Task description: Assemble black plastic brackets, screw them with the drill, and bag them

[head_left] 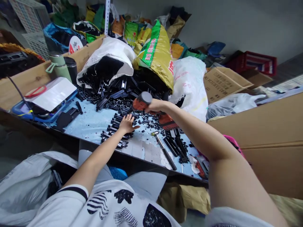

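My left hand [127,123] lies flat, fingers spread, on a row of black plastic parts [113,132] on the light blue table top [92,123]. My right hand [153,105] is closed round an orange and grey power tool [141,101], held above the parts just beyond my left hand. A big heap of black plastic parts [113,88] spills from a white sack [111,52] behind both hands.
A hammer [163,149] lies on the table near my right forearm, beside more black strips [176,145]. A blue tray with white sheet [49,94], two flasks [59,64], yellow sack [158,53], cardboard boxes [222,82] and a large cardboard panel [267,138] crowd the surroundings.
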{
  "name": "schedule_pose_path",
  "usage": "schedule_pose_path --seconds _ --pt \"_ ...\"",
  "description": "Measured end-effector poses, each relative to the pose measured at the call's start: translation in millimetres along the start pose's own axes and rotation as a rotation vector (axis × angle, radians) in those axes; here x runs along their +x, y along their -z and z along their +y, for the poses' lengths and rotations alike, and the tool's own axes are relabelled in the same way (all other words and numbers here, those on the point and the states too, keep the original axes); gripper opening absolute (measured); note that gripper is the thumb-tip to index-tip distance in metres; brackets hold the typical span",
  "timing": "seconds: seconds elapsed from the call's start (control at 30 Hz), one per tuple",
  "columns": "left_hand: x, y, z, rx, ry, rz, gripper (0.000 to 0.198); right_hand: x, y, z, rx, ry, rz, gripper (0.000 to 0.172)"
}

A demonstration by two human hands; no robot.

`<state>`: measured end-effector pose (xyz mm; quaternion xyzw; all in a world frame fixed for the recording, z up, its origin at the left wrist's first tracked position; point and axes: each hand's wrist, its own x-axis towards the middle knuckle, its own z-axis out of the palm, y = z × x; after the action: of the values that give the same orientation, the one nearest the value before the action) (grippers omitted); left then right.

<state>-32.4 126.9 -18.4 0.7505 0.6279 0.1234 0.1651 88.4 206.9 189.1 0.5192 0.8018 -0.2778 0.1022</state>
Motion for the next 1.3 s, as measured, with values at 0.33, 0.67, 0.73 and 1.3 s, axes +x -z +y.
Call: schedule_pose_path --seconds 0.33,0.67,0.73,1.3 --pt "0.1 -5.2 -1.1 -0.075 0.024 -0.017 0.095 74.0 -0.7 -76.1 -0.308 -0.074 -0.243 0.012" --pt "-0.4 -5.1 -4.0 -0.079 -0.003 0.045 0.096 49.0 -8.0 -89.8 -0.396 0.055 -0.257 0.007" --pt "1.0 -4.8 -4.0 -0.081 -0.001 0.049 0.094 48.6 -14.0 -92.3 -0.38 0.063 -0.286 0.007" --pt "-98.3 1.5 1.1 -0.082 0.023 -0.015 0.094 16.1 -52.0 -110.0 -0.443 0.101 -0.277 0.014"
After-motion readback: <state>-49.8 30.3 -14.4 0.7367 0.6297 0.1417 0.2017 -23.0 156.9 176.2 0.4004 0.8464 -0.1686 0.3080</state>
